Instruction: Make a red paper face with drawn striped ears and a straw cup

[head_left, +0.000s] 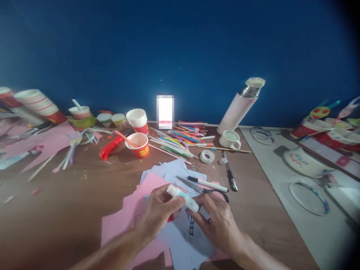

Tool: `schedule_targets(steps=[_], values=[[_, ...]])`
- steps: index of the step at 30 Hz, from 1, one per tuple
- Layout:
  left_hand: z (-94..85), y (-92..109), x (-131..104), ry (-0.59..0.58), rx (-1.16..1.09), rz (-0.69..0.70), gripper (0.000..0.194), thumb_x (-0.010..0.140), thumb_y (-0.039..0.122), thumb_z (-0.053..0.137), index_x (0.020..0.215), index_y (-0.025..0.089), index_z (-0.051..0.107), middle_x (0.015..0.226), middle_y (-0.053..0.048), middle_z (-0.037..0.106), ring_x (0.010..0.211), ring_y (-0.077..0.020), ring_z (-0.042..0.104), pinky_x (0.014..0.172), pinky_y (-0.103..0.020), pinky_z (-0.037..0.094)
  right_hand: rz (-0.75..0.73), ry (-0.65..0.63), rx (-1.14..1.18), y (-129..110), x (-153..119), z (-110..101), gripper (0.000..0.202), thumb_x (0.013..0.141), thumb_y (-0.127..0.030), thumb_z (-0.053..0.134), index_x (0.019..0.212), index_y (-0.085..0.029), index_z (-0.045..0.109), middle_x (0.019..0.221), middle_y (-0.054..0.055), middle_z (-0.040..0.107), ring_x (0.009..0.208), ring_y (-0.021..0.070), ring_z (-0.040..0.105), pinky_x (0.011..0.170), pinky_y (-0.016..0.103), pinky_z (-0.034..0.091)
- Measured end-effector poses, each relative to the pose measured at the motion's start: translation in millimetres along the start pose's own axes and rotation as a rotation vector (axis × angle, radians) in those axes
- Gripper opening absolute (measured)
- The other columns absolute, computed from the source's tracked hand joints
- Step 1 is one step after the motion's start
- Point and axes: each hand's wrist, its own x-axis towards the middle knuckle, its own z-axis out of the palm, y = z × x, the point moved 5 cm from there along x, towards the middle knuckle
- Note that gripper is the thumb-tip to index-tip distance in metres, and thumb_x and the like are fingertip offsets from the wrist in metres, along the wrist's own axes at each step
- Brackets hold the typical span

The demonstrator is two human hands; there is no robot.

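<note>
The left hand (156,210) is pinching a tube (182,197) at the frame's lower middle; the right hand (218,218) is curling by its end, grip unclear; this seems a holding step, likely needing steadiness next.

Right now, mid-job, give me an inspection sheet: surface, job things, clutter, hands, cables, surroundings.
Surface: brown table, small scraps scattered on it.
Job things: white tube held above pink paper and pale blue paper; scissors and marker just beyond.
Clutter: colored sticks, tape roll, mug, flask, red cup.
Hands: left hand grips the tube; right hand is at its lower end, grip unclear.
Cables: nothing seen.
Surroundings: dark blue wall behind; pale surface at right, with headbands and cups.
</note>
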Motion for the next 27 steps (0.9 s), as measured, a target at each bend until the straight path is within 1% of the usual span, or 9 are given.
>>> schedule_targets(steps=[2, 7, 10, 13, 17, 19, 21, 25, 27], values=[[1.9, 2, 0, -0.013, 0.005, 0.001, 0.033, 0.071, 0.042, 0.074, 0.08, 0.012, 0.061, 0.048, 0.005, 0.047, 0.041, -0.0057, 0.037, 0.044, -0.021, 0.028, 0.042, -0.004, 0.075, 1, 0, 0, 0.019, 0.086, -0.037, 0.055, 0.083, -0.018, 0.057, 0.073, 0.005, 0.063, 0.067, 0.0186, 0.056, 0.064, 0.03, 0.04], [5.2, 8, -1, -0.062, 0.03, 0.002, 0.038, 0.068, 0.045, 0.075, 0.08, 0.011, 0.063, 0.048, 0.003, 0.049, 0.043, -0.0072, 0.041, 0.043, -0.02, 0.026, 0.294, -0.375, 0.784, -4, 5, 13, 0.048, 0.092, -0.057, 0.034, 0.084, -0.016, 0.057, 0.07, 0.004, 0.061, 0.06, 0.014, 0.056, 0.057, 0.025, 0.042], [4.7, 8, -2, -0.058, 0.052, 0.004, 0.039, 0.068, 0.046, 0.075, 0.082, 0.011, 0.063, 0.049, 0.004, 0.048, 0.043, -0.0066, 0.039, 0.044, -0.02, 0.026, 0.342, -0.486, 0.93, -9, 7, 16, 0.057, 0.093, -0.059, 0.025, 0.078, -0.015, 0.057, 0.061, 0.003, 0.06, 0.048, 0.011, 0.051, 0.052, 0.024, 0.039], [2.6, 7, -3, -0.02, 0.053, 0.0, 0.039, 0.068, 0.047, 0.074, 0.083, 0.012, 0.063, 0.047, 0.004, 0.047, 0.043, -0.0067, 0.038, 0.044, -0.02, 0.027, 0.284, -0.415, 0.693, -5, 7, 13, 0.048, 0.093, -0.056, 0.034, 0.075, -0.016, 0.055, 0.065, 0.003, 0.06, 0.053, 0.0124, 0.052, 0.053, 0.024, 0.039], [0.5, 5, -1, -0.005, 0.049, 0.012, 0.036, 0.07, 0.044, 0.074, 0.083, 0.011, 0.065, 0.049, 0.004, 0.047, 0.044, -0.0059, 0.037, 0.046, -0.02, 0.028, 0.049, -0.102, 0.115, -3, 6, -1, 0.031, 0.091, -0.042, 0.045, 0.077, -0.018, 0.056, 0.067, 0.004, 0.059, 0.062, 0.017, 0.052, 0.059, 0.028, 0.038], [1.1, 4, 0, -0.019, 0.047, 0.009, 0.036, 0.07, 0.043, 0.074, 0.084, 0.011, 0.065, 0.049, 0.004, 0.047, 0.044, -0.006, 0.038, 0.046, -0.02, 0.029, 0.029, -0.047, 0.088, -3, 5, -3, 0.026, 0.089, -0.041, 0.049, 0.081, -0.018, 0.057, 0.07, 0.005, 0.06, 0.064, 0.0176, 0.052, 0.061, 0.029, 0.038], [3.4, 5, 0, -0.038, 0.041, 0.008, 0.038, 0.069, 0.045, 0.074, 0.085, 0.011, 0.065, 0.048, 0.004, 0.047, 0.044, -0.0063, 0.039, 0.046, -0.02, 0.03, 0.124, -0.139, 0.3, -1, 5, 2, 0.031, 0.09, -0.046, 0.047, 0.081, -0.018, 0.057, 0.07, 0.004, 0.06, 0.064, 0.0162, 0.052, 0.06, 0.027, 0.039], [10.7, 11, -2, -0.071, 0.026, 0.033, 0.038, 0.065, 0.044, 0.078, 0.076, 0.011, 0.064, 0.052, 0.003, 0.05, 0.044, -0.0061, 0.041, 0.044, -0.019, 0.031, 0.331, -0.483, 0.899, -6, 2, 18, 0.054, 0.095, -0.056, 0.024, 0.08, -0.016, 0.057, 0.064, 0.002, 0.058, 0.05, 0.0111, 0.05, 0.051, 0.023, 0.039], [11.4, 13, -2, -0.061, 0.037, 0.043, 0.037, 0.065, 0.044, 0.078, 0.073, 0.011, 0.064, 0.053, 0.003, 0.05, 0.045, -0.0059, 0.041, 0.044, -0.019, 0.031, 0.345, -0.546, 0.956, -8, 2, 20, 0.054, 0.095, -0.056, 0.023, 0.08, -0.016, 0.055, 0.061, 0.001, 0.055, 0.046, 0.01, 0.047, 0.049, 0.023, 0.038]])
